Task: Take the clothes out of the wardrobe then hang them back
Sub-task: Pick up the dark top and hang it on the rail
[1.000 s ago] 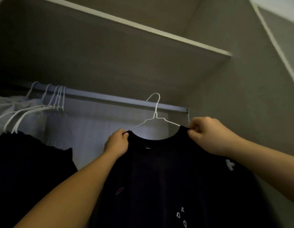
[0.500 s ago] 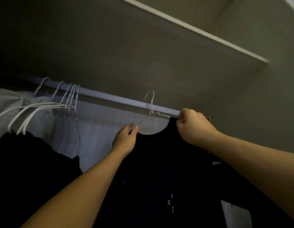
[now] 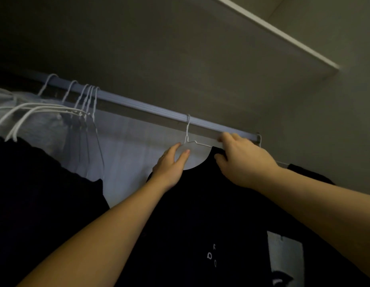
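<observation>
Hanging on the rail [image 3: 138,104] inside the wardrobe, the white wire hanger [image 3: 187,127] is sitting right at the middle of the head view. Its hook is looping over the rail. The black T-shirt [image 3: 200,204] is draping from this hanger and spreading down toward five and six o'clock, with small white lettering [image 3: 211,255] and a grey patch [image 3: 285,255] showing on its front.

The left hand [image 3: 171,164] is reaching up from seven o'clock. It is lying loosely open with thumb and forefinger spread in a curve, and the forefinger tip is touching the hanger's wire at the collar without closing round it. The right hand [image 3: 242,160] is coming in from four o'clock. Its fingers are curling over the shirt's shoulder while the thumb is tucking underneath, so it is gripping the cloth just below the rail.

Toward ten o'clock, a bunch of empty hangers [image 3: 84,104] is crowding together on the rail. A pale garment [image 3: 45,125] is hanging beneath them, and a dark garment [image 3: 34,183] is filling the nine o'clock edge. A shelf [image 3: 263,23] is running overhead from twelve to two o'clock.
</observation>
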`<state>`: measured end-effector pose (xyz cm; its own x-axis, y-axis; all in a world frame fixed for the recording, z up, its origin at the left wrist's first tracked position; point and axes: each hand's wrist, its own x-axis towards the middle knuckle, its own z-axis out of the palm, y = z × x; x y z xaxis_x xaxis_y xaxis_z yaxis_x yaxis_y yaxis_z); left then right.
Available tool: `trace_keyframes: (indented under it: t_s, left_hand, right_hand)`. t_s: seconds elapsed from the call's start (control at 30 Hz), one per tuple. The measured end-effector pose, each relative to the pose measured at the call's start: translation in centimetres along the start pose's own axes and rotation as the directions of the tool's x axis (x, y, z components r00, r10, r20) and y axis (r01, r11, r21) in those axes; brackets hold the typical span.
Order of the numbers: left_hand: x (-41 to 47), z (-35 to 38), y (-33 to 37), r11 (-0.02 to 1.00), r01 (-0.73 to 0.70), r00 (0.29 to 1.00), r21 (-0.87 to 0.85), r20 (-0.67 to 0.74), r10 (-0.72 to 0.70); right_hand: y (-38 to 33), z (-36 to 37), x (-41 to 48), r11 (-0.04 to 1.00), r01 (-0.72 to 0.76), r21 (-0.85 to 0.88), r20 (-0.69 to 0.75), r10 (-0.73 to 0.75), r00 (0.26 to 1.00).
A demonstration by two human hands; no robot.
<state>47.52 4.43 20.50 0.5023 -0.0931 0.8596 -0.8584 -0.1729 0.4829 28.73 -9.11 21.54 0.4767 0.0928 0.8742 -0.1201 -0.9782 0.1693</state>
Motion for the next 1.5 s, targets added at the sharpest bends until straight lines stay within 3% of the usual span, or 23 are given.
trace_keyframes:
  t_s: [0.1,0.2,0.53,0.87,1.03,1.17,1.33,1.5]
  left_hand:
    - [-0.1,1.3,0.5,0.992,-0.023,1.0,0.122,-0.012,0.024]
    - [-0.1,2.7,0.9,0.987,-0.012,1.0,0.162,0.014,0.01]
    - [0.3,8.0,1.9,0.999,0.011,1.0,0.037,0.012,-0.011]
    - [1.8,17.9,3.9,0.996,0.035,0.988,-0.078,0.15,-0.023]
    - [2.6,23.5,4.5,0.99,0.06,0.977,-0.124,0.21,-0.033]
    - [2.9,27.0,4.8,0.984,0.083,0.961,-0.16,0.274,-0.037]
    - [3.0,29.8,4.6,0.986,0.065,0.978,-0.154,0.207,-0.032]
    - [3.0,30.1,4.0,0.985,0.036,0.981,-0.169,0.195,-0.002]
  right_hand:
    - [-0.9,0.2,-1.9,0.954,0.146,-0.262,-0.014,-0.155,0.988]
    - [-1.4,0.6,-3.5,0.924,0.163,-0.347,0.021,-0.166,0.986]
    - [2.9,1.8,-5.0,0.893,0.148,-0.424,0.19,-0.072,0.979]
    - [11.5,3.5,-5.7,0.857,0.057,-0.513,0.262,0.092,0.961]
    - [15.6,3.6,-6.0,0.791,0.054,-0.609,0.295,0.162,0.942]
    - [17.6,4.1,-6.6,0.721,0.115,-0.683,0.304,0.138,0.943]
    - [18.6,5.5,-7.0,0.675,0.166,-0.719,0.249,0.027,0.968]
    - [18.7,6.1,-7.0,0.664,0.157,-0.731,0.222,0.014,0.975]
